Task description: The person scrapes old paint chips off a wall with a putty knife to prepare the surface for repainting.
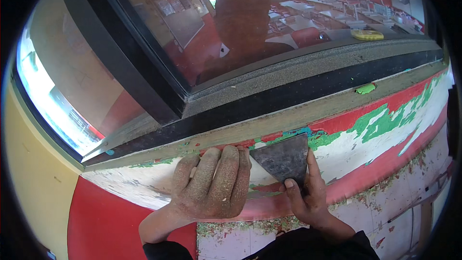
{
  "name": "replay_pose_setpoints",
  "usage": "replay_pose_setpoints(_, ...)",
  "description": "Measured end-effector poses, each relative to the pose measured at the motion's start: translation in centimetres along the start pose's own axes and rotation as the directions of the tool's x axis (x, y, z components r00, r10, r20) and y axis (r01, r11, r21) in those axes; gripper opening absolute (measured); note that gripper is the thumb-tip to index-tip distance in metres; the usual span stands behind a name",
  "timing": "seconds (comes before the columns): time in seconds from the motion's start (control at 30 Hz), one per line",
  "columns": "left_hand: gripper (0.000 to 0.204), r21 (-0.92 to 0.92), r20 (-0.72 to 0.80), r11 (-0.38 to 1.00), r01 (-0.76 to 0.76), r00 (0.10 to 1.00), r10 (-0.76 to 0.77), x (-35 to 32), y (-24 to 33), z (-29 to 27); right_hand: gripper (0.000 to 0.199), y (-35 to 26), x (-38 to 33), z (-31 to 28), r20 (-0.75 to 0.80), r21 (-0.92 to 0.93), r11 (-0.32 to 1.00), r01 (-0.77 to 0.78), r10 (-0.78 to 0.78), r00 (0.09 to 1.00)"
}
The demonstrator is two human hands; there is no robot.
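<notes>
The red, green and white wall (pixel 353 156) runs below the black window frame (pixel 308 82). At the wall's upper edge, your left hand (pixel 211 180) bends its fingers, their hold hidden; beside it, your right hand (pixel 310 195) clamps its fingers on the scraper (pixel 284 156), held at the paint.

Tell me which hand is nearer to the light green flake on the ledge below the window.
Right. The right hand, gripping the dark scraper, is below and left of the light green flake in the picture; the left hand is farther left.
</notes>
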State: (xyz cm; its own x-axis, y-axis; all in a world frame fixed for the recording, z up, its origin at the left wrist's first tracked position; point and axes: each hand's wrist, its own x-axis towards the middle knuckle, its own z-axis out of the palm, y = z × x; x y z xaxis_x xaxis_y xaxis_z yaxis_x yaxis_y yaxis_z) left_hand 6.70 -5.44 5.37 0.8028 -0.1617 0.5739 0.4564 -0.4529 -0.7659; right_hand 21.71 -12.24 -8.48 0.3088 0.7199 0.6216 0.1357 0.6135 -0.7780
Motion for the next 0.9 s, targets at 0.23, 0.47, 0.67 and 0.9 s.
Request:
replay_pose_setpoints(0.23, 0.015, -0.182, -0.067, 0.983, -0.004, 0.998, -0.009, -0.3, -1.2, 1.7, 0.059, 0.1, 0.0, -0.3, -0.018, -0.028, 1.000, -0.009, 0.008, 1.000)
replay_pose_setpoints(0.47, 0.015, -0.206, -0.098, 0.978, -0.033, 0.995, 0.013, -0.1, -1.2, 1.5, 0.061, -0.2, 0.1, -0.3, 0.005, -0.047, 0.999, 0.004, -0.003, 1.000)
replay_pose_setpoints(0.67, 0.015, -0.114, -0.078, 0.986, -0.120, 0.991, 0.111, 0.2, -1.1, 1.2, 0.060, 0.1, -0.5, 0.5, -0.055, 0.026, 1.000, -0.014, 0.015, 0.998)
replay_pose_setpoints(0.9, 0.013, 0.018, -0.030, 0.964, -0.265, 0.964, 0.266, 0.4, -1.3, 0.8, 0.060, 0.3, -0.8, 1.1, -0.092, 0.121, 0.991, -0.048, 0.060, 0.994)
